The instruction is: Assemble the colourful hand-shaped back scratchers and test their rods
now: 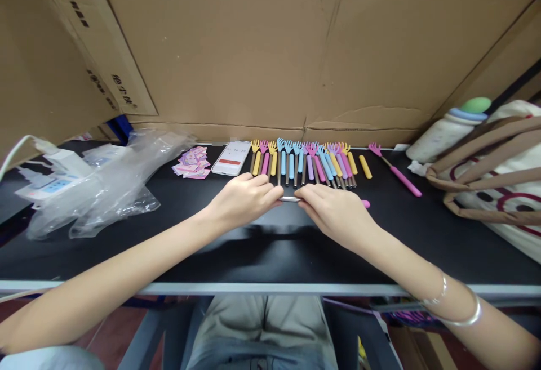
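My left hand (245, 198) and my right hand (332, 209) meet over the middle of the black table (270, 252). Both are closed on the two ends of one thin metal rod (291, 199), which lies level between them. A pink handle end (366, 204) pokes out behind my right hand. Just beyond my fingers lies a row of small hand-shaped scratchers (304, 159) in yellow, pink and blue, set side by side. One extended pink scratcher (395, 170) lies apart on the right.
A phone (231, 157) and a pile of pink cards (192, 163) lie left of the row. Crumpled clear plastic bags (105, 184) and a power strip (46, 181) sit at far left. A cloth bag (499, 184) and a bottle (452, 129) stand right. Cardboard walls the back.
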A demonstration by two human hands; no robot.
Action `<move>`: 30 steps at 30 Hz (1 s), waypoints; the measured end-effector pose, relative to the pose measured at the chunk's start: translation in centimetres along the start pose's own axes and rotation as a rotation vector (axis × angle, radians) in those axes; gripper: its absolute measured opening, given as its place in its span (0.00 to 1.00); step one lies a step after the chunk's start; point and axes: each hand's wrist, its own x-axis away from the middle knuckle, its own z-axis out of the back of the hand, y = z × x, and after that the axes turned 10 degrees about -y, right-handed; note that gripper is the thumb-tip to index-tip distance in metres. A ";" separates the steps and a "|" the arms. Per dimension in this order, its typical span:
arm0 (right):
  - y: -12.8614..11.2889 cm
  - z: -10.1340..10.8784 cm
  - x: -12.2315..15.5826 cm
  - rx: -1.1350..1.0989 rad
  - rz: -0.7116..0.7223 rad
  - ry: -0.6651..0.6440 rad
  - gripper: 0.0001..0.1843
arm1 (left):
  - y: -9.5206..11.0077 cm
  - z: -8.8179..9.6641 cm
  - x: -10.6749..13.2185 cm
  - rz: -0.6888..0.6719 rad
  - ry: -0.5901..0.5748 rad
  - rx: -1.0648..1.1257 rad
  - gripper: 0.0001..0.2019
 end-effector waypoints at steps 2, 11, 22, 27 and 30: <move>0.0 0.0 0.0 0.027 0.018 0.016 0.12 | -0.1 0.2 0.1 -0.016 0.008 -0.013 0.12; 3.4 2.1 1.9 0.265 0.060 0.136 0.14 | -3.2 2.9 1.7 -0.009 -0.031 -0.130 0.15; 14.3 -0.6 9.1 0.447 -0.263 -0.071 0.17 | -9.3 1.4 10.9 0.312 -0.353 -0.239 0.14; 18.2 -1.1 12.1 0.425 -0.364 -0.132 0.17 | -10.8 1.7 13.7 0.388 -0.421 -0.318 0.14; 19.5 -0.9 13.0 0.378 -0.426 -0.187 0.15 | -11.3 1.9 13.9 0.399 -0.410 -0.361 0.14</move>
